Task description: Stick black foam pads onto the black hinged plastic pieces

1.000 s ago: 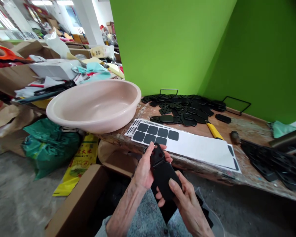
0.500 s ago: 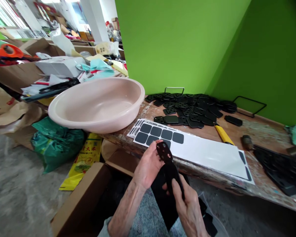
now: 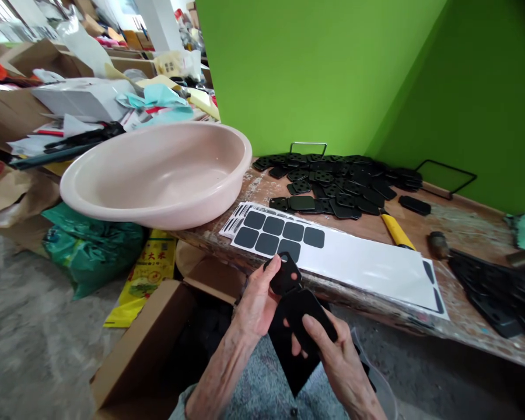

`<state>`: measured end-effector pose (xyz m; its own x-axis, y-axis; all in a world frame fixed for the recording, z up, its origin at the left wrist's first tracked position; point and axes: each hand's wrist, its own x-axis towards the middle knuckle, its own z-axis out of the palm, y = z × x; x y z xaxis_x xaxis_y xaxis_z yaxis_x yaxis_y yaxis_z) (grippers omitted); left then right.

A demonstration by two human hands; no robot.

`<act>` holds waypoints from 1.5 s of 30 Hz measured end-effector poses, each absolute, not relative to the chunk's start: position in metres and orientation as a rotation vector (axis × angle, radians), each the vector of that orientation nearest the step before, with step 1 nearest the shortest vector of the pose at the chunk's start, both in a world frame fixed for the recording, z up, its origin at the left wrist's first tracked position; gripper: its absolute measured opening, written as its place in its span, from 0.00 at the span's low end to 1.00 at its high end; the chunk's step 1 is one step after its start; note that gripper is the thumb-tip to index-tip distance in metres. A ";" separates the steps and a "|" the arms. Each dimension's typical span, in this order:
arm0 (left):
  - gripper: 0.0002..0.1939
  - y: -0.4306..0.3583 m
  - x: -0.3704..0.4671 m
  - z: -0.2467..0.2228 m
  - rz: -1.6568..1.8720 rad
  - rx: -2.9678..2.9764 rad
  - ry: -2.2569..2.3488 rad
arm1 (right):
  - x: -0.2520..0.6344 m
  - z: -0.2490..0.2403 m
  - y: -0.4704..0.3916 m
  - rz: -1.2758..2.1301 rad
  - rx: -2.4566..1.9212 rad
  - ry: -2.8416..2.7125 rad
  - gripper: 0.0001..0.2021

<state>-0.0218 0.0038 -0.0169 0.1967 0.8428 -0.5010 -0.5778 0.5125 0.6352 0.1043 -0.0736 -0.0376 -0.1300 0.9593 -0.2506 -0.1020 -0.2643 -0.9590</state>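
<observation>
Between my two hands is a black plate [image 3: 307, 318] with a narrower, holed end joined to a wider rounded rectangle. My left hand [image 3: 256, 300] is closed on the holed end, its thumb lying along the edge. The wide part is gripped by my right hand [image 3: 332, 344], thumb flat on its upper face and fingers beneath. Just beyond, on the bench, lies a white sticker sheet [image 3: 359, 265] with several dark grey rounded squares at its left. A dark flat sheet [image 3: 289, 361] hangs below the plate, over my lap.
Similar black plates [image 3: 345, 181] are heaped on the bench [image 3: 468, 233] by the green wall. A yellow-handled tool [image 3: 396, 230] lies behind the sheet. At the left a pink basin [image 3: 157, 175] overhangs the bench edge. An open cardboard box [image 3: 135, 344] stands below, beside a green bag [image 3: 91, 245].
The black plate has turned so that its wide face shows more fully. My right thumb now rests flat on that face. The view has shifted slightly.
</observation>
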 end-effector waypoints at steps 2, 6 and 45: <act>0.15 0.004 -0.022 -0.018 1.023 0.353 0.910 | 0.104 -0.036 -0.073 1.536 -1.251 -1.077 0.20; 0.14 0.004 -0.022 -0.020 0.994 0.294 0.864 | 0.103 -0.036 -0.072 1.397 -1.350 -1.211 0.20; 0.14 0.004 -0.032 -0.018 1.139 0.265 0.980 | 0.093 -0.038 -0.074 1.613 -1.228 -0.966 0.14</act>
<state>-0.0320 0.0039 -0.0179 0.0738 0.8521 -0.5181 -0.6394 0.4391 0.6311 0.0925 -0.0736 -0.0380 -0.1390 0.9431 -0.3021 -0.1788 -0.3240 -0.9290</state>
